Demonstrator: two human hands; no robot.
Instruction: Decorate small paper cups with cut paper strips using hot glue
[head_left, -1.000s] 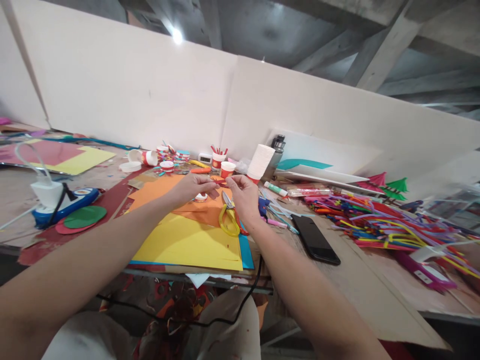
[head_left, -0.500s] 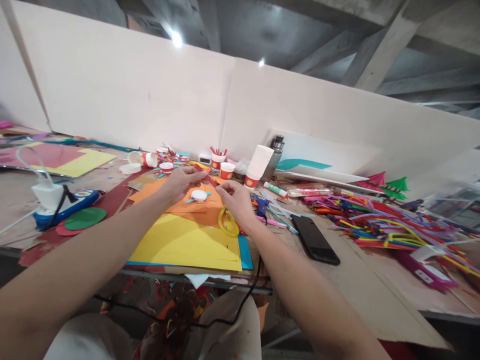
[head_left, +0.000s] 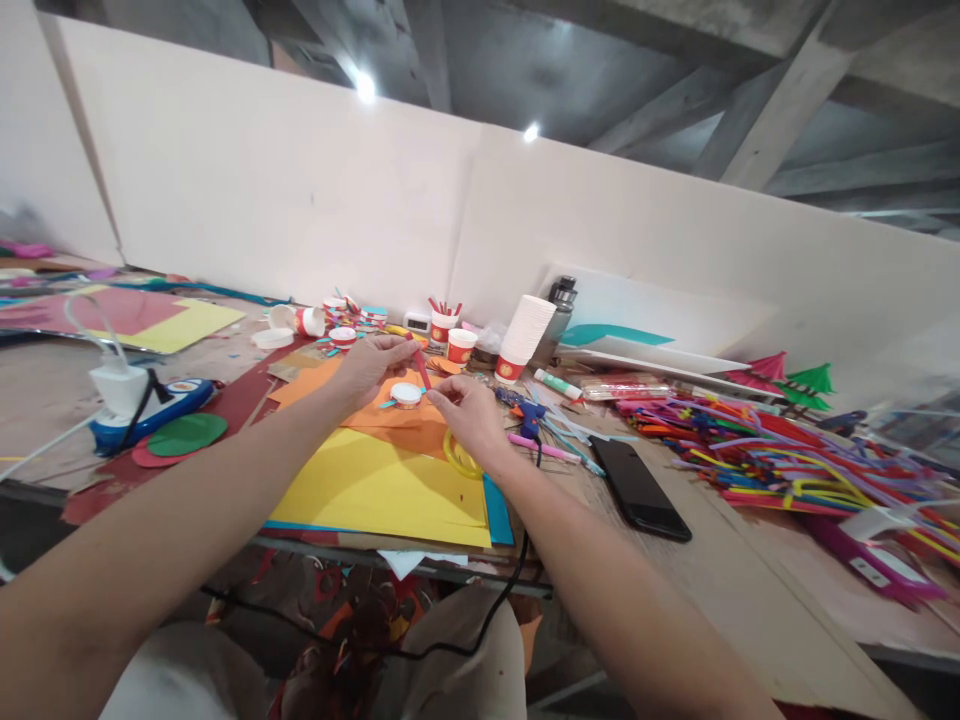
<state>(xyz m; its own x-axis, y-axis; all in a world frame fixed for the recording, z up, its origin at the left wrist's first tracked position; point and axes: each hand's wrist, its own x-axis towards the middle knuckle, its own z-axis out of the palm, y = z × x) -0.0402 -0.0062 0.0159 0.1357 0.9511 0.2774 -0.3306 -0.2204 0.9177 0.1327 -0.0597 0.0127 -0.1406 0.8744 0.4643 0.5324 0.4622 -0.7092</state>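
A narrow red strip (head_left: 419, 364) is stretched between my two hands above the orange paper (head_left: 360, 418). My left hand (head_left: 376, 362) pinches its upper end, and my right hand (head_left: 463, 408) pinches the lower end. Just below the strip, a small white-topped disc (head_left: 406, 394) with blue tabs lies on the orange sheets. Yellow-handled scissors (head_left: 459, 455) rest beside my right wrist, partly hidden by it. Nearer to me is a stack of yellow paper (head_left: 382, 490) with blue paper (head_left: 499, 510) under it.
Behind my hands stand a cup of red strips (head_left: 442, 328), another paper cup (head_left: 460, 346) and a tall cup stack (head_left: 523, 338). A blue glue gun (head_left: 531, 417) and black phone (head_left: 637, 488) lie right, beside pipe cleaners (head_left: 795, 450). A power strip (head_left: 154, 410) sits left.
The red strip has turned from a shallow slant to a steeper one, with my right hand slightly lower relative to my left. The whole view has shifted a little.
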